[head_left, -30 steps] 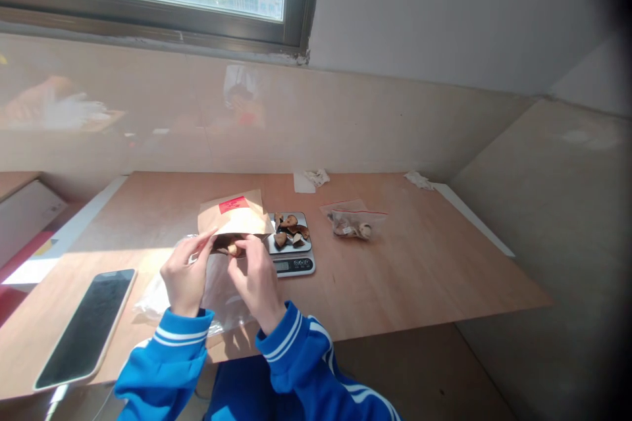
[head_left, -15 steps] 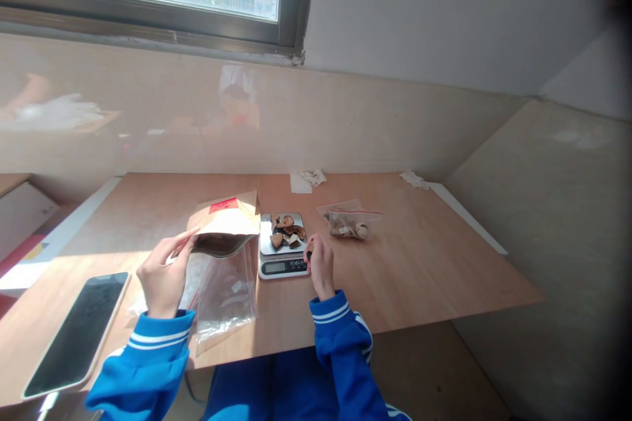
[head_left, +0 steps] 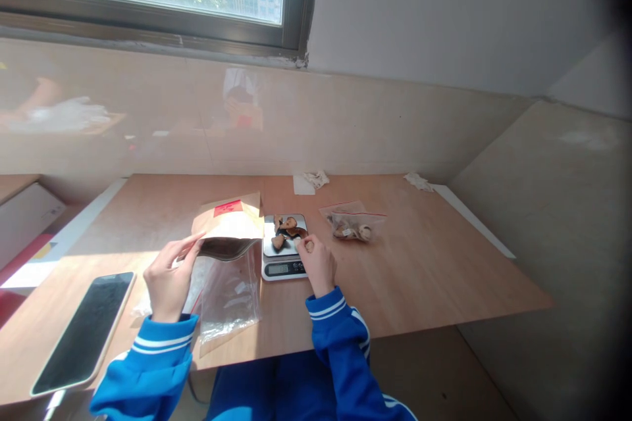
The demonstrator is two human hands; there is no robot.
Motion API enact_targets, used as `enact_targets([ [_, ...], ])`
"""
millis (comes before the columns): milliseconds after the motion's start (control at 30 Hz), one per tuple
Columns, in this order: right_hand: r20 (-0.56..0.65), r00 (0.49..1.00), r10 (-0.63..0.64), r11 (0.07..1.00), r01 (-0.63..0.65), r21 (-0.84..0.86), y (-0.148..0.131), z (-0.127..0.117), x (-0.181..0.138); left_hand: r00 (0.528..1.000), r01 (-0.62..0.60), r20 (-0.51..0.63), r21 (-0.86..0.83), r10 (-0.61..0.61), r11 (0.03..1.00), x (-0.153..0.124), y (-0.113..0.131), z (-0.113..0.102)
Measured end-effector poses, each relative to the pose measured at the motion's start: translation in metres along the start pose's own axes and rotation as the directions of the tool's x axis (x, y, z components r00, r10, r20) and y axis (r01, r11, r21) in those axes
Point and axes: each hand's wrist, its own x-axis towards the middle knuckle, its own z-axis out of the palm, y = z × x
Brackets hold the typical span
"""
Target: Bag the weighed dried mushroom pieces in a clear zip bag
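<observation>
My left hand (head_left: pixel 170 279) pinches the rim of a brown kraft paper bag (head_left: pixel 230 222) with a red label, and its dark mouth gapes toward me. Beside the bag stands a small digital kitchen scale (head_left: pixel 269 223); its display cannot be read. Several brown pieces that look like dried mushroom slices (head_left: pixel 279 241) lie on its pan. My right hand (head_left: pixel 320 266) is at the pan's right edge, fingers closed on a mushroom slice that they mostly hide. Under the paper bag and nearer to me lies a clear plastic bag (head_left: pixel 230 306).
Right of the scale lies a clear zip bag (head_left: pixel 353 230) of similar pieces. A phone (head_left: pixel 83 332) with a cable rests at the left. Crumpled tissues (head_left: pixel 316 179) and a white paper (head_left: pixel 303 185) lie near the wall. The table's front edge (head_left: pixel 419 324) slopes up rightward.
My right hand has moved left, from the scale's right side to over the pan's edge. My left hand still holds the paper bag. The whole view has shifted slightly.
</observation>
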Motion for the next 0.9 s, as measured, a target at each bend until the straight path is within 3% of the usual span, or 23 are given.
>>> enact_targets([
  [267,-0.054,0.977,0.207,0.978,-0.207,-0.001,0.064,-0.023,0.012,1.000,0.013,0.010,-0.014,-0.013,1.000,-0.001,0.001,0.000],
  [433,-0.127,0.969,0.212,0.942,-0.168,0.291,0.072,-0.018,0.015,1.000,0.019,0.011,-0.007,-0.019,1.000,-0.002,0.002,0.000],
  [567,-0.144,0.989,0.018,0.874,0.054,0.483,0.054,-0.006,0.011,0.999,0.026,0.022,0.002,-0.026,1.000,-0.003,0.002,-0.001],
  [700,-0.091,0.962,-0.259,0.744,0.259,0.616,0.033,0.006,0.004,0.999,0.037,0.025,0.009,-0.037,0.999,-0.001,0.001,-0.001],
  [800,-0.055,0.920,-0.389,0.729,0.344,0.592,0.023,0.012,0.004,0.996,0.080,0.029,0.009,-0.080,0.997,0.002,0.000,0.000],
  [900,-0.127,0.877,-0.463,0.756,0.466,0.459,0.020,0.016,0.006,0.991,0.110,0.067,0.033,-0.112,0.993,0.007,-0.002,0.003],
])
